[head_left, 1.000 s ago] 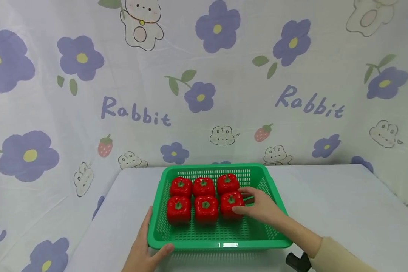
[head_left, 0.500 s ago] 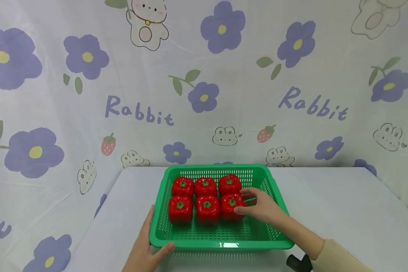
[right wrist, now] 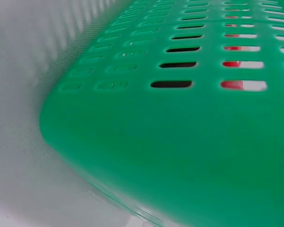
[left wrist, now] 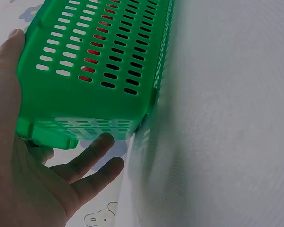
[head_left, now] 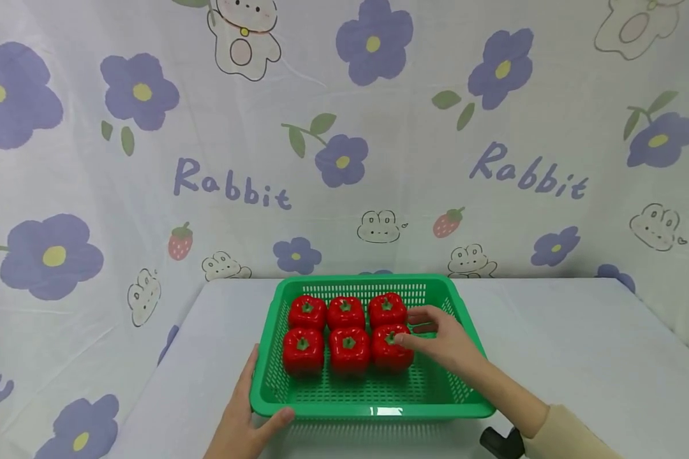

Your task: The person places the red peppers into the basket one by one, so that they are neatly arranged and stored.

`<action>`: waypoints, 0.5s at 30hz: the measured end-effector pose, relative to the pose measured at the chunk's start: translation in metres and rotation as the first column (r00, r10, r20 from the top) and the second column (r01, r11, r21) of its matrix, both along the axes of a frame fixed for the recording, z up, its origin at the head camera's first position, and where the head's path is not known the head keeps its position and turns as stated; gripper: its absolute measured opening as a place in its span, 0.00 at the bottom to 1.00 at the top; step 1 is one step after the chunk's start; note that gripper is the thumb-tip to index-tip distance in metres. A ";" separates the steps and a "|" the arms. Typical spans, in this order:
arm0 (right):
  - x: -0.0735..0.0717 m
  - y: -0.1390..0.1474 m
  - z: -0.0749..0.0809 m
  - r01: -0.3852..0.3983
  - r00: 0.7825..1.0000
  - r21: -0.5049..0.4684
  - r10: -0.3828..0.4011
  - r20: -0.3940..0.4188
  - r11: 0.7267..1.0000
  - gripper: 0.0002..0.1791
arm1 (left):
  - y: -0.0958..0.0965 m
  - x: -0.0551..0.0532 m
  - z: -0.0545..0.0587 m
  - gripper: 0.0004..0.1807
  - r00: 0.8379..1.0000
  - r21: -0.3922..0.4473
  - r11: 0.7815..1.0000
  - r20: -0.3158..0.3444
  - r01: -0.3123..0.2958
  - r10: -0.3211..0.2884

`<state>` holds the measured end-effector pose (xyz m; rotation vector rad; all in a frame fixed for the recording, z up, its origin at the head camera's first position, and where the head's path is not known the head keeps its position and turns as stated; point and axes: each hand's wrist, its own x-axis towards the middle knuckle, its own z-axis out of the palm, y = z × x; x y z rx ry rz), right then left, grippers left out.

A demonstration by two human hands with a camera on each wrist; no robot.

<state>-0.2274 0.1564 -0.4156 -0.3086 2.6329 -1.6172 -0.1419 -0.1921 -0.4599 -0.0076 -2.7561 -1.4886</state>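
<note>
Several glossy red bell peppers with green stems stand in two rows in a green plastic basket. My right hand is inside the basket at the right, its fingers apart. Its thumb lies over the top of the front right bell pepper; whether it touches cannot be told. The other fingertips are beside the back right bell pepper. At the basket's front left corner, my left hand holds the rim, thumb at the front and fingers along the left side. The right wrist view shows only the basket's outer wall.
The basket stands on a white table. A printed cloth with purple flowers and rabbits hangs behind it. A small black object is under the right forearm near the front edge.
My right hand has risen a little from the front right bell pepper, and its fingers have shifted back and upward. The left hand has kept its place on the basket.
</note>
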 end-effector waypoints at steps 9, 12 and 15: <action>0.001 0.000 -0.002 0.025 0.999 -0.001 -0.025 -0.031 1.000 0.29 | 0.001 -0.001 -0.002 0.55 1.000 0.016 1.000 -0.015 0.004 -0.004; 0.002 0.000 -0.001 0.031 0.999 -0.006 -0.032 -0.041 0.999 0.28 | 0.001 -0.001 -0.003 0.55 1.000 0.020 1.000 -0.015 0.007 -0.007; 0.003 -0.001 0.000 0.035 0.998 -0.012 -0.035 -0.045 0.999 0.27 | 0.001 -0.001 -0.003 0.55 1.000 0.028 1.000 -0.021 0.009 -0.008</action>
